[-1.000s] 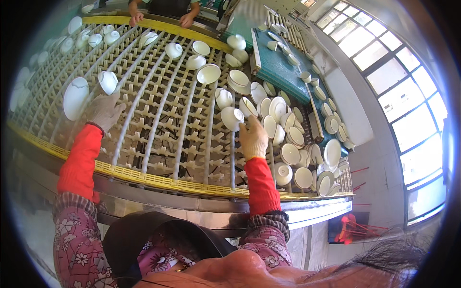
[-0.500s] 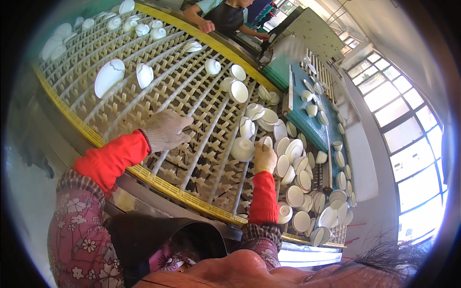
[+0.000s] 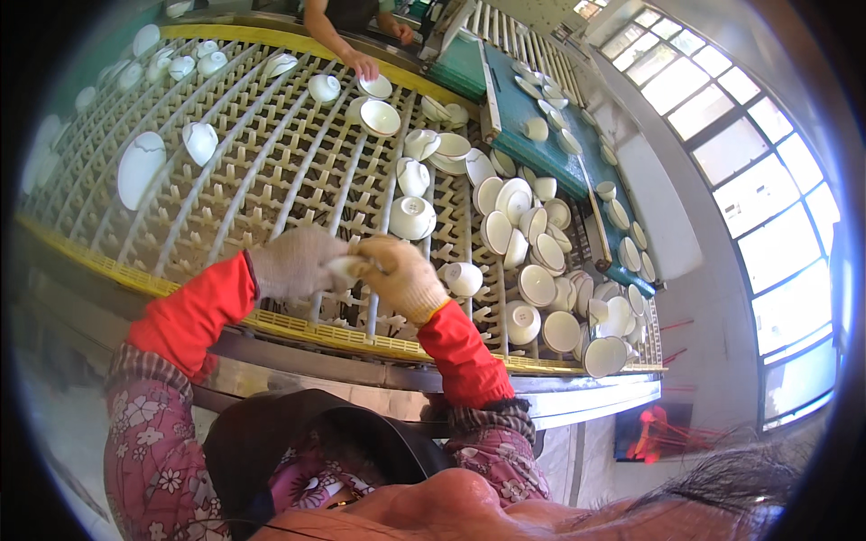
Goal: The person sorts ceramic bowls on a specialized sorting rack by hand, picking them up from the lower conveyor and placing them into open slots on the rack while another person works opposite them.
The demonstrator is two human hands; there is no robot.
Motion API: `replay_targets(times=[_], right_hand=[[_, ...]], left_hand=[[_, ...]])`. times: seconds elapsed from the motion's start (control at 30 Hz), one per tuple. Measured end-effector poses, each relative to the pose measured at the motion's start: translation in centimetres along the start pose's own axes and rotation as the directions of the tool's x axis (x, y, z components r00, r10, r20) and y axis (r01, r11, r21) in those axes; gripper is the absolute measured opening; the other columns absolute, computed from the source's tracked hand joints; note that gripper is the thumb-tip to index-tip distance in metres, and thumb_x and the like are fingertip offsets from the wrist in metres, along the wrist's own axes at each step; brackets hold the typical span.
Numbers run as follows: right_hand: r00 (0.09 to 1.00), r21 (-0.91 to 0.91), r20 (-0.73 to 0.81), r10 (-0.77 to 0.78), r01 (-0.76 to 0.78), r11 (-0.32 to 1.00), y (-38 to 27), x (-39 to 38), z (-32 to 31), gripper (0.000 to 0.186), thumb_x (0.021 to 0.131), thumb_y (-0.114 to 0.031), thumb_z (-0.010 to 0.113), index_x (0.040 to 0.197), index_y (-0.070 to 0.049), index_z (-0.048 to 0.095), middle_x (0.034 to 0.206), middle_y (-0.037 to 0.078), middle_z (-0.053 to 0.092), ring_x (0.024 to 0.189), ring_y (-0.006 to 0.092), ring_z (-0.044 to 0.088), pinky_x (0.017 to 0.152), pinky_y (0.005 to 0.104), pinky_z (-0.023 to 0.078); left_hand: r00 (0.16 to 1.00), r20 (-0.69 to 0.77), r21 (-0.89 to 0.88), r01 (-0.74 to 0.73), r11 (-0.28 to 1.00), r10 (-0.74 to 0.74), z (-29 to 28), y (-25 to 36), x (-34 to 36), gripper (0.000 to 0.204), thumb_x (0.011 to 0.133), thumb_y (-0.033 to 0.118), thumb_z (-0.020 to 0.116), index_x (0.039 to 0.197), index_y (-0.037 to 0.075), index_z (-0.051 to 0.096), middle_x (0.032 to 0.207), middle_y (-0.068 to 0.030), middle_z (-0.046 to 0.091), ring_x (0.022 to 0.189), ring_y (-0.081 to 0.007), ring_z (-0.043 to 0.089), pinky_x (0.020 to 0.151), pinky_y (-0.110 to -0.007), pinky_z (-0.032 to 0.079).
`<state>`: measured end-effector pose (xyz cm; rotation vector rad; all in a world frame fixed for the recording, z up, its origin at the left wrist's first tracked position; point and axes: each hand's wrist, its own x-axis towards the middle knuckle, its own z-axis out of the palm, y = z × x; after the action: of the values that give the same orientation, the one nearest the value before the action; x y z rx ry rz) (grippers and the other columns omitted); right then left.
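Both of my hands wear knitted work gloves and meet above the near edge of the conveyor. My left hand (image 3: 302, 262) and my right hand (image 3: 403, 278) are closed around a small smooth white piece (image 3: 345, 267). Most of it is hidden by the gloved fingers, so its kind cannot be made out. Just right of my right hand, a white cup (image 3: 464, 279) lies on the belt. Farther back, an upturned white bowl (image 3: 412, 218) rests beside another white bowl (image 3: 413, 178) lying on its side.
The slatted conveyor (image 3: 244, 213) has a yellow edge strip (image 3: 271, 325). White plates and bowls pile up at its right end, near a green belt (image 3: 541, 135) carrying more ware. An oval white dish (image 3: 142, 171) lies at left. Across the conveyor, a co-worker's hand (image 3: 363, 66) touches a bowl.
My right hand has moved left from the piled ware to meet my left hand. The view has shifted. Opposite, the co-worker's hand has reached onto a bowl.
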<state>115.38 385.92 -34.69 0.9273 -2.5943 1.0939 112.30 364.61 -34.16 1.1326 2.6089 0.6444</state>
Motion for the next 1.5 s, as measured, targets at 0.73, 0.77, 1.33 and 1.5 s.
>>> replay_targets(times=[0.73, 0.77, 1.33, 1.5], right_hand=[[0.607, -0.218, -0.628, 0.487, -0.738, 0.639, 15.8, -6.9, -8.9, 0.043, 0.09, -0.037, 0.062, 0.117, -0.004, 0.069, 0.111, 0.021, 0.07, 0.104, 0.0377, 0.066, 0.092, 0.0419, 0.05], [0.638, -0.32, -0.651, 0.41, -0.722, 0.614, 16.6, -6.8, -9.3, 0.045, 0.09, -0.039, 0.062, 0.118, -0.004, 0.069, 0.113, 0.021, 0.07, 0.106, 0.0381, 0.066, 0.093, 0.042, 0.05], [0.939, -0.326, -0.308, 0.149, -0.252, 0.911, 14.1, -3.5, -5.9, 0.02, 0.088, -0.022, 0.067, 0.084, -0.003, 0.073, 0.082, 0.018, 0.068, 0.082, 0.0368, 0.065, 0.099, 0.0389, 0.047], [0.925, -0.318, 0.024, -0.379, 0.367, 0.874, 3.4, -0.5, -2.1, 0.019, 0.073, -0.014, 0.076, 0.084, -0.006, 0.063, 0.087, 0.009, 0.065, 0.093, 0.0322, 0.064, 0.103, 0.0492, 0.046]], left_hand=[[0.343, -0.76, 0.0, 0.849, 0.529, -0.551, -3.6, -9.2, -4.5, 0.028, 0.096, 0.036, 0.056, 0.09, 0.01, 0.065, 0.076, -0.0134, 0.066, 0.074, -0.0328, 0.066, 0.069, -0.051, 0.049], [0.426, -0.719, 0.028, 0.807, 0.59, -0.549, -3.8, -7.3, -3.7, 0.026, 0.096, 0.035, 0.057, 0.088, 0.011, 0.064, 0.073, -0.0111, 0.064, 0.071, -0.0295, 0.064, 0.067, -0.049, 0.049], [0.901, -0.22, -0.717, 0.111, 0.688, -0.374, 0.7, 3.2, 2.1, 0.055, 0.1, 0.048, 0.052, 0.128, 0.001, 0.06, 0.11, -0.0133, 0.068, 0.104, -0.0216, 0.062, 0.096, -0.034, 0.046], [0.934, -0.167, -0.968, -0.094, 0.232, -0.315, 4.2, 2.7, 4.0, 0.048, 0.099, 0.041, 0.058, 0.127, 0.002, 0.06, 0.113, -0.0124, 0.067, 0.102, -0.0155, 0.065, 0.083, -0.028, 0.053]])
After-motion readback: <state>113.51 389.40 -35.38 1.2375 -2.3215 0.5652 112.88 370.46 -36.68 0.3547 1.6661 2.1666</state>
